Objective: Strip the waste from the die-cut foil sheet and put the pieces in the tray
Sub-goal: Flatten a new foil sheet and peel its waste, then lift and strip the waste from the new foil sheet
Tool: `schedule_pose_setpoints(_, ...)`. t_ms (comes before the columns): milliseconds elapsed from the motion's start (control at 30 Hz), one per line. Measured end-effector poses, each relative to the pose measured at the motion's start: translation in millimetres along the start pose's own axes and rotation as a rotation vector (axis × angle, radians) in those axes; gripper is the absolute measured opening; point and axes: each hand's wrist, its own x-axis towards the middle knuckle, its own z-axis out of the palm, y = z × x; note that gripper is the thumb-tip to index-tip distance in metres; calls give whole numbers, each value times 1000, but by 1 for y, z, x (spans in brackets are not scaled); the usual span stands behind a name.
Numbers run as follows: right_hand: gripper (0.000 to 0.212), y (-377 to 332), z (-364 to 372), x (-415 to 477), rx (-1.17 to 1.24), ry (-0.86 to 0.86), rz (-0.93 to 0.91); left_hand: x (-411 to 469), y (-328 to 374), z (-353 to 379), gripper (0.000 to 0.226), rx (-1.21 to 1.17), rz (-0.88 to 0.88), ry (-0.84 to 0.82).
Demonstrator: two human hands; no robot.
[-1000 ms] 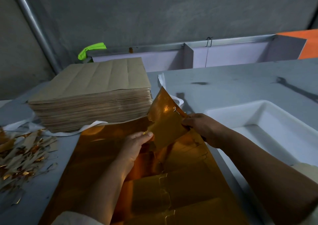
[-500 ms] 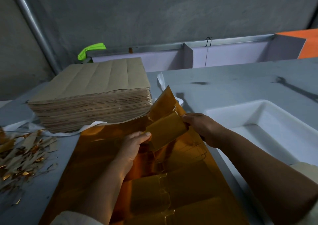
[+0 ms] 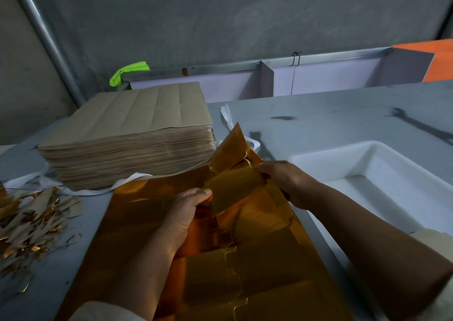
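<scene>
Your right hand hides its fingertips behind the foil piece; your left hand shows the thumb only (grip underneath unreadable). Foil sheet runs off bottom edge, tray off right, scrap pile off left.

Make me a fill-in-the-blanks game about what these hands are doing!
1. The left hand and right hand pinch a foil piece, not yet in the ____.
2. The tray is coloured ____.
3. The scrap pile lies ____ of the foil sheet.
Missing words: tray, white, left.
</scene>
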Motion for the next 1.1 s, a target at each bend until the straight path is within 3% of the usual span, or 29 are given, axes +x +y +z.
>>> schedule_pose_setpoints(133,28,1,-3,2,85,31,-15,0,0,-6,19,-39,22,-2)
schedule_pose_setpoints(333,19,3,-1,4,9,2,-53,3,-2,-7,23,-6,39,13)
schedule_pose_setpoints(800,26,3,-1,6,-24,2,-72,-2,1,-7,20,-49,34,108)
schedule_pose_setpoints(1100,17,5,-3,10,-20,-26,-69,5,22,-6,8,-137,13,230)
